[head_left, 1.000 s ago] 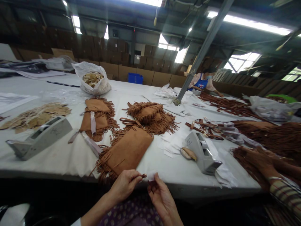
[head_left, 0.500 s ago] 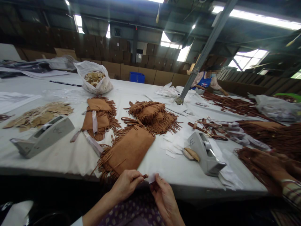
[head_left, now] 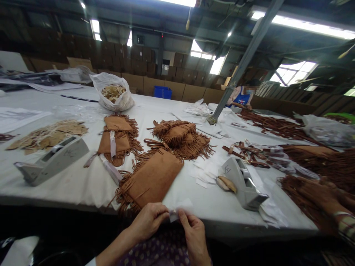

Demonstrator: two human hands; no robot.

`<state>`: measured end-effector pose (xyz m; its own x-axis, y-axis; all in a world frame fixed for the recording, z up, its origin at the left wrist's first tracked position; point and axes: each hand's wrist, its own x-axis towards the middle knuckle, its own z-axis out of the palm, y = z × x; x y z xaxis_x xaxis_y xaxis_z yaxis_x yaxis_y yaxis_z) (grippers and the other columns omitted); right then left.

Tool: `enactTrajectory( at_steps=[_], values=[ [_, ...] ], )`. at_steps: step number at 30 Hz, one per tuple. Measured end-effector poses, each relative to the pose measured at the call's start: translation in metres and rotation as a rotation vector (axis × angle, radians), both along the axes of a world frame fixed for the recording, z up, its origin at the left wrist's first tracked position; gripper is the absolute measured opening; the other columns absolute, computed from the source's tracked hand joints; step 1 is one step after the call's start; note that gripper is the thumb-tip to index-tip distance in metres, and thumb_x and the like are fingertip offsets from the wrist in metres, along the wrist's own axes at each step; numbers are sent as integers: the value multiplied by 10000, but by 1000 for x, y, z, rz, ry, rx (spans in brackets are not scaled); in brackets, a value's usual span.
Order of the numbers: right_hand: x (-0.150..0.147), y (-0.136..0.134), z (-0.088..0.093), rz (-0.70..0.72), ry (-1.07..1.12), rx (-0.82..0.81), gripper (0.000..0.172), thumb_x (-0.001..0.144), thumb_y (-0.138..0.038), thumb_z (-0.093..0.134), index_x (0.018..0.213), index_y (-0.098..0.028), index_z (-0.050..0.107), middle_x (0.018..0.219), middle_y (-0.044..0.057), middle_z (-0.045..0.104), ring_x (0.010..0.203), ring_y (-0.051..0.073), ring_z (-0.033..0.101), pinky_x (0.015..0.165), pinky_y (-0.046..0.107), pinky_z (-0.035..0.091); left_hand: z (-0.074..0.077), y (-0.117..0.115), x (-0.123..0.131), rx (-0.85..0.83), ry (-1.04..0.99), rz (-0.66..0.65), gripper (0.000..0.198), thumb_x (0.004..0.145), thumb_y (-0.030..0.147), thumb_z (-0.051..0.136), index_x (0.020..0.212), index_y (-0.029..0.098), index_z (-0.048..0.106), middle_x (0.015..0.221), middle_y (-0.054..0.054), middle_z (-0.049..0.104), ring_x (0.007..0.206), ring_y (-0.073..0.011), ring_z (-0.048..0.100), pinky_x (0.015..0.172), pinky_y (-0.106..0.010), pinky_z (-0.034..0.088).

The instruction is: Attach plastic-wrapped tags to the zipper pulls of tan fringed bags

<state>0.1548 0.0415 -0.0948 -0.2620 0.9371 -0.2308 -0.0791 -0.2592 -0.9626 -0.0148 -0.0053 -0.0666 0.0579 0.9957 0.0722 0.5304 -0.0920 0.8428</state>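
Observation:
At the table's front edge, my left hand (head_left: pixel 148 221) is closed in a pinch on the end of a narrow brown leather strap, now mostly hidden by paper and fingers. My right hand (head_left: pixel 194 234) pinches a small white tissue paper (head_left: pixel 181 207) with thumb and forefinger. This paper lies against and around the strap end, between my two hands. Just beyond them, a brown suede fringed pouch (head_left: pixel 156 179) lies flat, its fringe spread toward the left.
Tape dispensers stand left (head_left: pixel 55 159) and right (head_left: pixel 244 184). White paper pieces (head_left: pixel 203 171) lie near the right one. Behind are piled fringed pouches (head_left: pixel 180 135) and a plastic bag (head_left: pixel 112 94). A co-worker's hand (head_left: pixel 321 195) rests on brown fringe at right; another person (head_left: pixel 241 98) works farther back.
My right hand has brought the white paper onto the strap end, which stuck out bare from my left fingers before. Both hands are closer together. The person at the back has drawn an arm in.

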Motion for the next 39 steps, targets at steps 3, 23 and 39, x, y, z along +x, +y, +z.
enactTrajectory(
  at_steps=[3, 23, 39],
  values=[
    [1, -5, 3, -6, -86, 98, 327, 678, -462, 741, 840, -179, 765, 835, 74, 744, 846, 269, 656, 824, 357, 499, -4, -2, 0, 1, -69, 13, 245, 888, 286, 466, 870, 166, 679, 775, -38, 665, 722, -166, 580, 669, -226, 395],
    [1, -8, -2, -211, 183, -211, 303, 559, -421, 838, 662, -164, 716, 665, 29, 685, 657, 163, 595, 618, 260, 482, -1, -1, 0, 14, -190, 18, 248, 865, 273, 522, 986, 213, 730, 877, -33, 739, 786, -177, 648, 728, -226, 447],
    [-3, -14, -20, -161, 72, -105, 443, 638, -514, 749, 859, -130, 748, 815, 89, 737, 811, 249, 655, 750, 339, 519, -3, -2, 2, 29, 44, -13, 251, 895, 255, 476, 820, 205, 711, 704, -16, 647, 681, -151, 576, 627, -216, 362]
  ],
)
